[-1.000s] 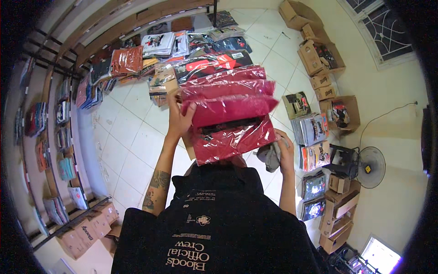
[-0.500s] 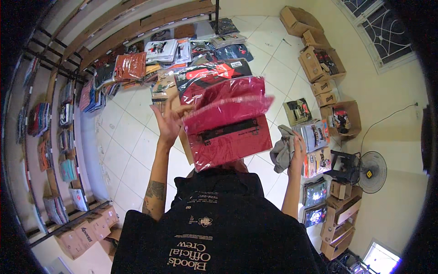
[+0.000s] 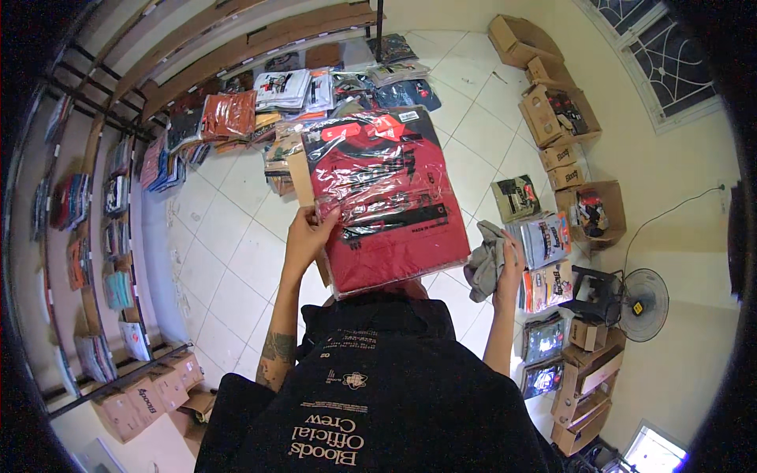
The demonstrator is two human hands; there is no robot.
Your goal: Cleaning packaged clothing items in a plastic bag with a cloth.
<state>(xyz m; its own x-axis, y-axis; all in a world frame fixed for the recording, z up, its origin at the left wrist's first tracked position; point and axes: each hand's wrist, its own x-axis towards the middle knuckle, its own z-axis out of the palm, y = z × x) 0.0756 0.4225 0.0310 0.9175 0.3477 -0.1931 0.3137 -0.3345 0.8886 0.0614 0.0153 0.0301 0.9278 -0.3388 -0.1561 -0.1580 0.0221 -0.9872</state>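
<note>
In front of me a folded red and black shirt in a clear plastic bag (image 3: 394,260) lies flat, with red tags near its black collar. My left hand (image 3: 310,236) is at the left edge of this bagged shirt, thumb and fingers closed on the plastic. A strip of brown cardboard (image 3: 300,177) shows beneath that edge. Off to the right, my right hand (image 3: 509,272) grips a crumpled grey cloth (image 3: 486,264), apart from the bag. What supports the bagged shirt is mostly hidden.
Bagged garments are piled along the far side, among them an orange one (image 3: 229,116). Shelves of folded clothes (image 3: 118,292) line the left. To the right are cardboard boxes (image 3: 583,209), more bagged garments (image 3: 544,236) and a fan (image 3: 644,305). Pale floor tiles (image 3: 229,260) lie below.
The red material that was lifted and folded over now lies flat. My left hand has gone from spread fingers beside it to a hold on the bag's left edge. The right hand still holds the cloth.
</note>
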